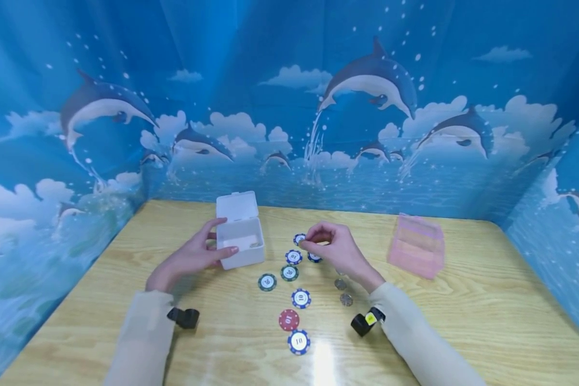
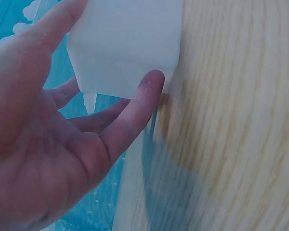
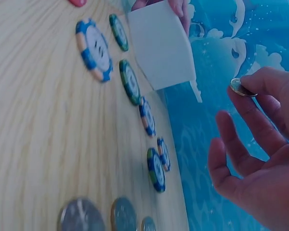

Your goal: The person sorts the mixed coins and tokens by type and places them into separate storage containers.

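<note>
A white box [image 1: 241,258] with its lid [image 1: 237,206] flipped back stands at the left of the table. My left hand [image 1: 198,254] grips its left side, thumb over the near rim and the other fingers spread along the wall. Something small lies inside, too small to make out. Between thumb and index finger, my right hand [image 1: 336,249] pinches a coin [image 3: 241,87], held above the far chips. Its other fingers are loosely bent. Below that hand are a blue chip [image 1: 314,257] and another blue chip [image 1: 293,257].
Green chips [image 1: 267,282], a red chip [image 1: 288,320] and more blue chips [image 1: 299,342] run down the table's middle. Several coins [image 1: 346,299] lie beneath my right wrist. A pink translucent case [image 1: 417,246] sits at right. A dolphin-print curtain [image 1: 289,107] hangs behind.
</note>
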Demonstrator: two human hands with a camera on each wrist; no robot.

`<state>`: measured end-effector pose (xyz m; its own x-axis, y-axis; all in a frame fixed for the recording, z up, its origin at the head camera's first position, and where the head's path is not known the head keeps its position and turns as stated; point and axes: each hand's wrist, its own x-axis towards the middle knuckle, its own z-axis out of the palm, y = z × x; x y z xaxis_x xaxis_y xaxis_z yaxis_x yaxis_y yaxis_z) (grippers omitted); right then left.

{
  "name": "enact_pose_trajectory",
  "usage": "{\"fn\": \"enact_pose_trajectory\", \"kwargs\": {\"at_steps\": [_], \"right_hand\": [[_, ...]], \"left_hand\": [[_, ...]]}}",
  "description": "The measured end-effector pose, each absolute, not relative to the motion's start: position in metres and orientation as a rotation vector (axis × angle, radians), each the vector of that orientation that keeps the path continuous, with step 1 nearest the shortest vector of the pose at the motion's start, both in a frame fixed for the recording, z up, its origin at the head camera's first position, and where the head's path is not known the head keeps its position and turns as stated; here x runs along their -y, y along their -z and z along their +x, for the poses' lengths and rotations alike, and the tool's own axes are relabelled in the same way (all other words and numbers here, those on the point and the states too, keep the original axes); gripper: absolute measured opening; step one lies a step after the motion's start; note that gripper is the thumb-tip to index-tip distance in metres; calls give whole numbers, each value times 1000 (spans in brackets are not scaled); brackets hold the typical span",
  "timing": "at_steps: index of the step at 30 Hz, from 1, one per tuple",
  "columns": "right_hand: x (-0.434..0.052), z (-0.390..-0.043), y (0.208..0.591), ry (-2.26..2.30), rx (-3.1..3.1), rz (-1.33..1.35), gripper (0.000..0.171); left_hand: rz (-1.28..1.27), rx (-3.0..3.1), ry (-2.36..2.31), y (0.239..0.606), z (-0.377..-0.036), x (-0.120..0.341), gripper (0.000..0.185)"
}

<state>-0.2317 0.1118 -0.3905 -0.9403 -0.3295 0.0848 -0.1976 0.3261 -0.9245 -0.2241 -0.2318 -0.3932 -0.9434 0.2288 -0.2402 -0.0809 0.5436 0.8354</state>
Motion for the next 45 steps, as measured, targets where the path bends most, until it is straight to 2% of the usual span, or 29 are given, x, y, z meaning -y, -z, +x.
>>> {"fn": "enact_pose_trajectory", "kwargs": {"at_steps": [8, 34, 45], "right_hand": [[-99, -236, 391, 1772, -2401, -507, 19], [-48, -246, 398, 1960, -2284, -258, 22], [-26, -245, 401, 1976, -2265, -209, 18]], "left_hand": [[113, -2427, -1385, 394, -224, 231, 101], [81, -2383, -1456, 397, -227, 231, 103], [70, -2372, -1449, 398, -228, 230, 106]]}}
